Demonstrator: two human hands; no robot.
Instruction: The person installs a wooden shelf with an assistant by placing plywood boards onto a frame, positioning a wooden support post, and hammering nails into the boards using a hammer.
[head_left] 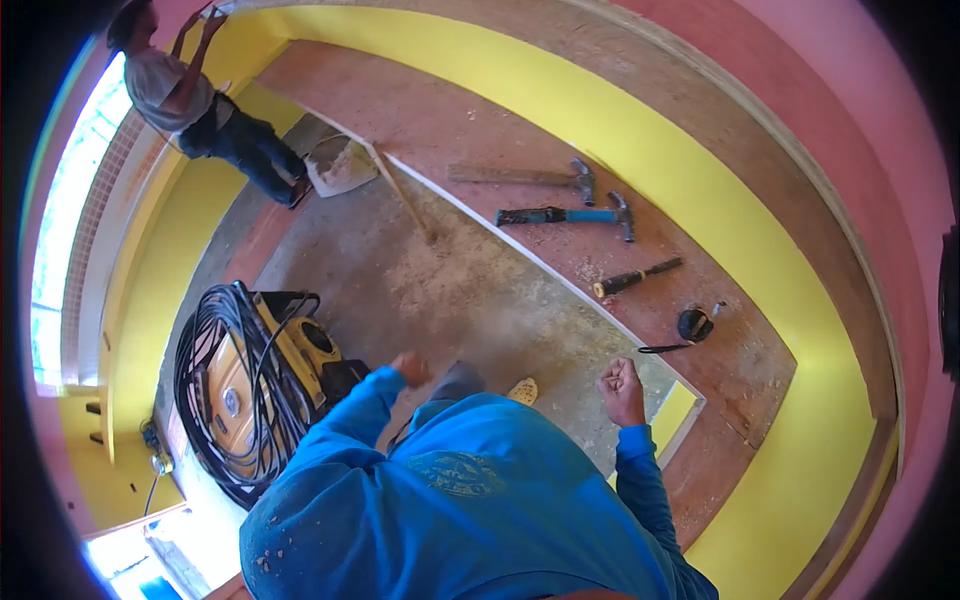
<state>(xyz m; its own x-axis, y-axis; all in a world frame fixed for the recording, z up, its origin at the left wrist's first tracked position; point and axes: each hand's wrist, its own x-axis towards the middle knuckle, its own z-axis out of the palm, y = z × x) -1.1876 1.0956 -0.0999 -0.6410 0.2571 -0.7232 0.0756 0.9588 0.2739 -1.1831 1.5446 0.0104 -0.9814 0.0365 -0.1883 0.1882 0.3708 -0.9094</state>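
My right hand (622, 389) is raised near the ledge's edge with its fingers curled closed; whatever it holds, if anything, is hidden. Closest to it on the reddish ledge (720, 385) is a black tape measure (694, 324) with a strap. Beyond that lie a chisel (636, 278) with a black and yellow handle, a blue-handled claw hammer (565, 215) and a wooden-handled claw hammer (525, 176). My left hand (410, 369) hangs low over the floor, near the yellow machine (235, 385), and is smeared, so its fingers cannot be made out.
Black cable (215, 330) is coiled over the machine at left. A wooden handle (400, 195) leans by a whitish sack (340, 165). Another person (190, 100) stands at the far left with raised arms. Dust covers the concrete floor (480, 290); a low yellow wall (640, 120) backs the ledge.
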